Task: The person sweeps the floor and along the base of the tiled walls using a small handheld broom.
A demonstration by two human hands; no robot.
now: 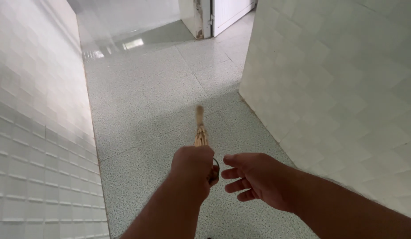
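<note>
**Straw broom gripped in a tiled corridor**

The left hand (193, 164) is closed in a fist around the handle of a pale, straw-bound broom (200, 132), which points away from the person and blurs toward its far tip. Just beside it, the right hand (254, 177) is open, fingers spread and loosely curled, holding nothing. Beneath lies a grey speckled tile floor (148, 102), flanked by white tiled walls (37, 155). Farther off stands a white door (230, 13)

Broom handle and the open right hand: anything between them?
Nothing: in the head view only bare speckled floor shows between the broom, gripped by the left hand, and the right hand.
</note>
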